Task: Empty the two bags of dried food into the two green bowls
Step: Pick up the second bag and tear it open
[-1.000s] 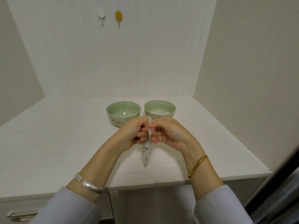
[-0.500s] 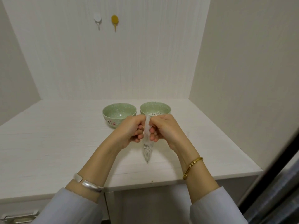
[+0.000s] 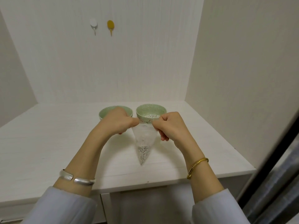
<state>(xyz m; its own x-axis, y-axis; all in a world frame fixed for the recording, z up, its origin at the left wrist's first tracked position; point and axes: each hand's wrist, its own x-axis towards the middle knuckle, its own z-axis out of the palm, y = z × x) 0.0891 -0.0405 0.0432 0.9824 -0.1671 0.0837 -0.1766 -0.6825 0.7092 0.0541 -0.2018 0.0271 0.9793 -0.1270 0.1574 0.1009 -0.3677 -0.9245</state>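
A small clear plastic bag (image 3: 144, 143) hangs point-down over the white tabletop, with pale dried food gathered in its lower tip. My left hand (image 3: 119, 121) pinches its top left corner and my right hand (image 3: 169, 126) pinches its top right corner, stretching the mouth wide. Behind the hands stand two green bowls side by side. The left bowl (image 3: 105, 112) is partly hidden by my left hand, so its contents do not show. The right bowl (image 3: 151, 111) holds a layer of whitish speckled dried food.
The white table (image 3: 48, 143) sits in an alcove with walls at the back, left and right. Its front edge runs just below my wrists. Two small hooks, white (image 3: 93, 25) and yellow (image 3: 110, 25), hang on the back wall. A dark frame (image 3: 267, 159) stands at the right.
My hands have moved apart, pulling the bag's top from a narrow pinched strip into a wide mouth. The bag hangs a little higher.
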